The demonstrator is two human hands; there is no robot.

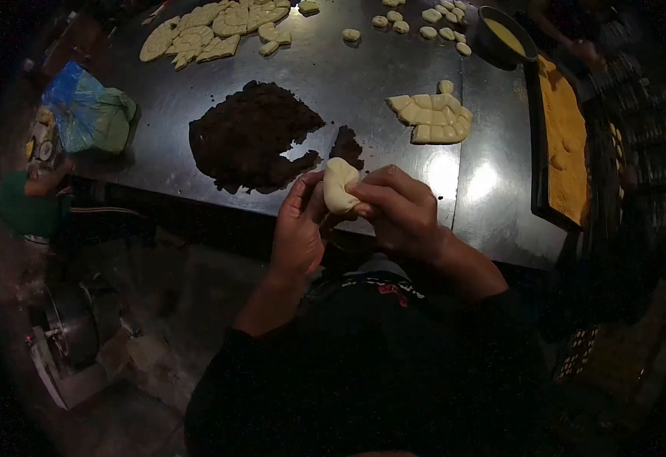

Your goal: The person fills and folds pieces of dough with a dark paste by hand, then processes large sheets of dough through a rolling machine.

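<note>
Into the head view now, and straight to the centre of the frame: cupping a pale dough piece (337,190) in the left hand (299,225), with bent fingers against its left side, and pinching its right edge between thumb and fingers of the right hand (405,206). Held up near the front edge of the metal table (341,76), just below a small dark clump (348,145). Looks like a shaping step, gathering and pressing the rim together; impossible to tell from here about anything tucked inside. Over to the left of centre: a broad, dark, crumbly mass (238,137), spread on the metal. Up at upper right, a scored dough slab (440,122), then, further right, a long tray (535,145) of something golden. Back to the centre, and to judge by that fold, next calls for a light, even pinch with the right, plus a small turn in the left to bring fresh edge round. Best to go gently there, so as not to tear soft dough.
</note>
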